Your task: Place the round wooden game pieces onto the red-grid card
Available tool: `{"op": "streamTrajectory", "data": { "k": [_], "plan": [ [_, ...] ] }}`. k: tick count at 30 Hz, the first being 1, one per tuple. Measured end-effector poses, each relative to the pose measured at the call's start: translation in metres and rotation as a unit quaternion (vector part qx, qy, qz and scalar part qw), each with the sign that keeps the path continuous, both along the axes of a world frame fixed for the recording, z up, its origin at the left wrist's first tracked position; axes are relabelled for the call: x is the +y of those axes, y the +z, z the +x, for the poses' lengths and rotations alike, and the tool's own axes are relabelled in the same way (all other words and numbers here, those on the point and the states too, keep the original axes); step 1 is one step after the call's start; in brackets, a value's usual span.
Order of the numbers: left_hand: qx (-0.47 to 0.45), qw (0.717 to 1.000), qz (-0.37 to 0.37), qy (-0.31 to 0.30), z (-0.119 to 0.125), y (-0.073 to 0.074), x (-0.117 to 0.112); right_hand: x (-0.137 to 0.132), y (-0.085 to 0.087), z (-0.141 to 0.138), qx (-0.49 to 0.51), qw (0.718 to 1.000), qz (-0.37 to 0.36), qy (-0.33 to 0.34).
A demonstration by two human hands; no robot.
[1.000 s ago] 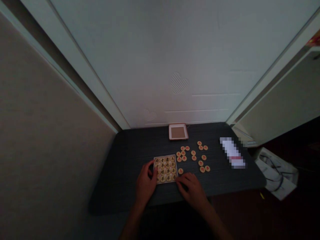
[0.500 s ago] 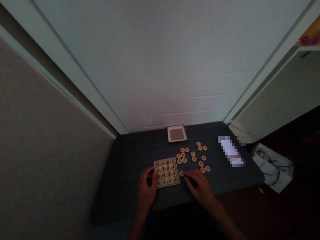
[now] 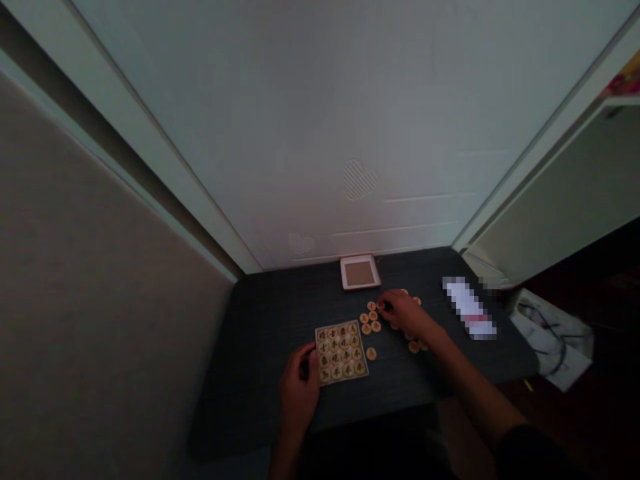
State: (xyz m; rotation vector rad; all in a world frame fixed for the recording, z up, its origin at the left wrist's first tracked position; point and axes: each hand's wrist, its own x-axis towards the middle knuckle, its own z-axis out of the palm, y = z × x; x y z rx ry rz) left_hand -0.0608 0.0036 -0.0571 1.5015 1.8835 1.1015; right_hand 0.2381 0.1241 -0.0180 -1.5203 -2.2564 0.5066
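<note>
A square shallow box [image 3: 367,375] holds rows of round Chinese chess pieces with black characters. My left hand [image 3: 300,387] grips its left edge between thumb and fingers. Just right of the box, a red-lettered chess piece [image 3: 371,354] lies alone on the dark table. Farther back, my right hand [image 3: 400,312] is closed, fingertips pinching another red-lettered piece [image 3: 381,305] that is partly covered. Several more red pieces [image 3: 367,329] lie face up beside it, and others are half hidden under my right hand and forearm.
A box lid with a white rim [image 3: 344,275] lies at the back of the dark table [image 3: 270,307], by the white wall panel. At the right lies a pixelated white item [image 3: 467,307]. On the floor beyond stands a white box with cables [image 3: 550,340].
My right hand has let go of the red piece beside the box and moved back to another red piece. My left hand stays on the box. The view has shifted slightly.
</note>
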Motion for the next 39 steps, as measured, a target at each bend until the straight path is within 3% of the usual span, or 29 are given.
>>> {"op": "streamTrajectory", "data": {
  "k": [5,10,16,21,25,30,34,39],
  "plan": [
    [0.001,1.0,0.011,-0.011,0.0,0.005,0.001,0.009,-0.006,-0.001,0.0,1.0,-0.018,-0.001],
    [-0.001,0.999,0.035,-0.024,0.0,0.006,0.002,0.007,0.006,0.003,0.024,0.999,-0.022,-0.012],
    [-0.011,0.998,0.058,-0.037,-0.001,0.009,0.004,-0.025,0.022,0.002,0.153,0.987,0.004,-0.053],
    [-0.013,0.996,0.062,-0.057,0.004,0.033,0.004,-0.057,0.032,-0.005,0.22,0.973,0.018,-0.063],
    [-0.1,0.989,-0.019,-0.105,0.025,0.058,0.004,-0.078,0.042,-0.019,0.24,0.969,0.03,-0.05],
    [-0.3,0.931,-0.123,-0.169,0.06,0.077,0.008,-0.101,0.039,-0.045,0.248,0.966,0.068,0.001],
    [-0.367,0.9,-0.152,-0.177,0.072,0.081,0.01,-0.11,0.033,-0.057,0.251,0.962,0.091,0.049],
    [-0.374,0.899,-0.157,-0.166,0.071,0.076,0.01,-0.115,0.028,-0.061,0.251,0.96,0.107,0.061]
  ]
}}
